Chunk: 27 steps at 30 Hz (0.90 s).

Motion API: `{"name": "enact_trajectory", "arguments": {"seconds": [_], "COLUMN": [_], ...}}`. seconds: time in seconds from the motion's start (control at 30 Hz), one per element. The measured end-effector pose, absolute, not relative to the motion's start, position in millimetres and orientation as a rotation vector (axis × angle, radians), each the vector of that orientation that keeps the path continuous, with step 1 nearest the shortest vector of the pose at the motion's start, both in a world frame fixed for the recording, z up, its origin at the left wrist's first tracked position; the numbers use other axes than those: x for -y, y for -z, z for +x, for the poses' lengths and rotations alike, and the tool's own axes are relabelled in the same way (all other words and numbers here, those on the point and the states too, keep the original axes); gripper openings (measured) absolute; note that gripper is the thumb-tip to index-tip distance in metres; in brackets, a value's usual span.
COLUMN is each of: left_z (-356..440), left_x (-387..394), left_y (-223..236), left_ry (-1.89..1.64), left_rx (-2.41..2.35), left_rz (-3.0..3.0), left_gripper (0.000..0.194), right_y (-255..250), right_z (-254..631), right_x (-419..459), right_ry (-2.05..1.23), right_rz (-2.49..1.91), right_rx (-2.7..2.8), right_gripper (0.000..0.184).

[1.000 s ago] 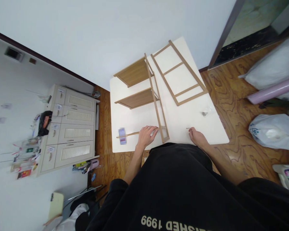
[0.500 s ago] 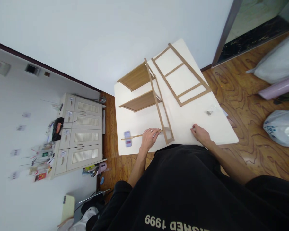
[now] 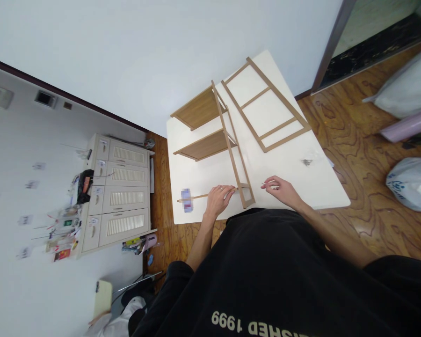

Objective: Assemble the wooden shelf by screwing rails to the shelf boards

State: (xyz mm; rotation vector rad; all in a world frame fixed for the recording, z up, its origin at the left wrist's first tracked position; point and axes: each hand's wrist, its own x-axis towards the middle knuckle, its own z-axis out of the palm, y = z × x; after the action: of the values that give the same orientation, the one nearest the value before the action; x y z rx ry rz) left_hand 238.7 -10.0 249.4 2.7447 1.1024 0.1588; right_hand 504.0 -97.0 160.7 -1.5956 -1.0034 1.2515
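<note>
My left hand is closed around one end of a thin wooden bar, holding it against the side frame of a partly assembled wooden shelf. The shelf stands on its side frame, with two shelf boards fixed to it. To the right of that frame, my right hand is raised over the table, thumb and fingers pinching a small, thin screw-like piece. A second ladder-like wooden frame lies flat further back.
Small metal hardware lies by a clear bag on the white table. A blurred blue-and-white item sits near the left edge. A white cabinet stands at the left, plastic-wrapped bundles on the floor at the right.
My right hand has moved left toward the shelf's side frame, and a thin piece now shows at its fingertips. My left hand keeps its place on the bar.
</note>
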Motion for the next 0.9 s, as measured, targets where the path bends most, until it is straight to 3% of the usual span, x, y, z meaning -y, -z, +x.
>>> {"name": "enact_trajectory", "arguments": {"seconds": [0.2,0.4,0.9], "left_z": [238,239,238], "left_x": [11,10,10], "left_y": [-249,-250,-249], "left_ry": [-0.158,-0.169,-0.166], "left_rx": [-1.100,-1.103,-1.117], "left_rz": [2.744,2.759,2.742], "left_gripper": [0.023,0.023,0.025], "right_y": [-198,-206,-205], "right_z": [469,453,455], "right_x": [83,78,79], "right_ry": [-1.475,-1.460,-1.478], "right_rz": [-1.259,-1.280,-1.281], "right_rx": [0.908,0.795,0.823], "right_gripper": [0.034,0.043,0.043]}}
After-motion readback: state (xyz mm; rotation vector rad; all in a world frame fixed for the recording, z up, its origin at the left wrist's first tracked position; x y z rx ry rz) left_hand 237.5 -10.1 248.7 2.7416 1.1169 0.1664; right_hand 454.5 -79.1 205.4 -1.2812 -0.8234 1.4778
